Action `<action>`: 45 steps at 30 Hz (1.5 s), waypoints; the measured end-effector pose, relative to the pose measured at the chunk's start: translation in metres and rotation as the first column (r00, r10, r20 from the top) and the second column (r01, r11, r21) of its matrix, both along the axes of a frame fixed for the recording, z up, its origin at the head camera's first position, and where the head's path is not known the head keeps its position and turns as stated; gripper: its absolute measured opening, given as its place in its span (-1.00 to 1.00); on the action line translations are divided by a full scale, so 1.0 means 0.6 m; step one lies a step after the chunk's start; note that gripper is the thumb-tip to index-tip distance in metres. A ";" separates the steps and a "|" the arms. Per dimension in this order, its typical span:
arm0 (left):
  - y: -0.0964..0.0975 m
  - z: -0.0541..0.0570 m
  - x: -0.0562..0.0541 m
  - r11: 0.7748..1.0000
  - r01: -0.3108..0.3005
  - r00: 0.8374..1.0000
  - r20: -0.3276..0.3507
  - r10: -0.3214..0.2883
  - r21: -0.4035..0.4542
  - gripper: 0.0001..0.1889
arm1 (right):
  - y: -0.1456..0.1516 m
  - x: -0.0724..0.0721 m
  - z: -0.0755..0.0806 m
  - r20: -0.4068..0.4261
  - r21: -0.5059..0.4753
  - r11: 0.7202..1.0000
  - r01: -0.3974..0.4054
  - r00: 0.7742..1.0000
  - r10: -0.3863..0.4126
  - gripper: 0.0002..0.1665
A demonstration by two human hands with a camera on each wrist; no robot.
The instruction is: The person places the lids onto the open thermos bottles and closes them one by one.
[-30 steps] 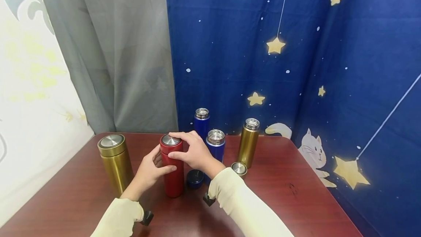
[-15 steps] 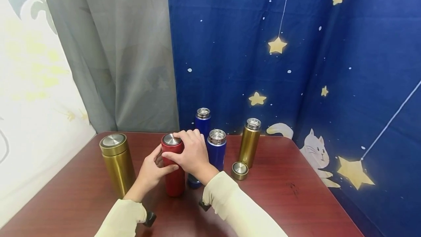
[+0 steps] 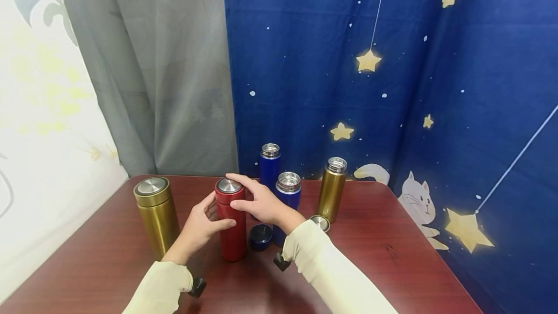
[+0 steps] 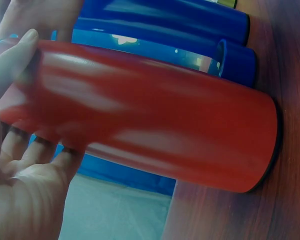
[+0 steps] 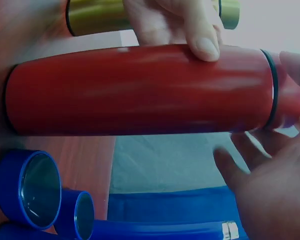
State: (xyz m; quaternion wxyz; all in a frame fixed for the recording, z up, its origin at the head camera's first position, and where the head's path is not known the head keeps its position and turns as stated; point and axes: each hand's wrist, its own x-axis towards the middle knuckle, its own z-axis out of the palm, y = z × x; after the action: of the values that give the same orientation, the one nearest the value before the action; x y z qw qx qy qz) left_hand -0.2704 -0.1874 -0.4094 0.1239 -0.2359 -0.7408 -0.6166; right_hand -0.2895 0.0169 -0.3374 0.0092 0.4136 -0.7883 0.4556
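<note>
A red flask [image 3: 232, 229] with a steel-topped lid [image 3: 228, 188] stands upright on the dark red table [image 3: 392, 256]. My left hand [image 3: 208, 221] grips its body from the left, thumb across the front. In the left wrist view the red flask [image 4: 150, 125] fills the frame with my thumb [image 4: 10, 60] on it. My right hand [image 3: 255, 200] is spread over the lid with fairly straight fingers: forefinger behind the top, thumb against the front. In the right wrist view the other right fingers [image 5: 230, 165] stand off the red flask [image 5: 140, 90].
A lidded gold flask [image 3: 154, 212] stands to the left. Two open blue flasks [image 3: 269, 164] [image 3: 287, 193] and an open gold flask [image 3: 333, 190] stand behind and right. A blue lid [image 3: 260, 235] and a gold lid [image 3: 321, 221] lie beside my right sleeve. Curtains hang behind.
Half a second ago my right fingers were curled tight on the red lid; now they have straightened and swung back round it. My left hand and the flask have stayed put.
</note>
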 end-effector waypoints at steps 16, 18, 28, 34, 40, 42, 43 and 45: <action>0.002 0.002 0.005 1.000 -0.008 1.000 0.009 0.008 0.022 -0.15 | -0.005 0.002 -0.002 -0.176 -0.014 0.977 0.212 0.962 -0.211 -0.31; 0.003 0.002 0.005 1.000 -0.007 1.000 0.008 0.006 0.023 -0.15 | -0.009 0.005 -0.003 -0.239 -0.008 0.966 0.257 0.938 -0.251 -0.32; 0.005 -0.001 0.003 0.999 0.010 1.000 -0.024 -0.009 0.048 -0.15 | -0.032 0.017 -0.008 -0.596 -0.056 0.880 0.472 0.692 -0.408 -0.32; 0.003 -0.003 0.004 0.999 -0.011 1.000 -0.015 0.011 0.041 -0.16 | -0.041 0.023 -0.016 -0.615 -0.077 0.858 0.508 0.653 -0.442 -0.29; 0.001 0.001 0.005 1.000 -0.003 1.000 -0.006 0.004 0.027 -0.15 | -0.032 0.013 -0.008 -0.258 -0.001 0.967 0.255 0.934 -0.246 -0.21; 0.000 0.002 0.005 1.000 -0.005 1.000 0.002 0.005 0.014 -0.15 | -0.026 0.009 -0.005 -0.097 -0.022 0.991 0.136 0.986 -0.137 -0.19; -0.001 0.002 0.005 1.000 -0.008 1.000 0.007 0.007 0.009 -0.15 | -0.024 0.007 -0.004 -0.037 -0.043 0.995 0.088 0.995 -0.090 -0.20; -0.001 0.003 0.005 1.000 -0.007 1.000 0.012 0.007 0.004 -0.14 | -0.019 0.005 -0.002 0.050 -0.085 0.996 0.021 0.999 -0.016 -0.22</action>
State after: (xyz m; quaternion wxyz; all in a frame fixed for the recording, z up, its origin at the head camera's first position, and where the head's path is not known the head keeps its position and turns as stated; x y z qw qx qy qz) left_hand -0.2676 -0.1879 -0.4078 0.1220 -0.2294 -0.7412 -0.6189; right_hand -0.2863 0.0053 -0.3384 0.0118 0.3941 -0.7718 0.4989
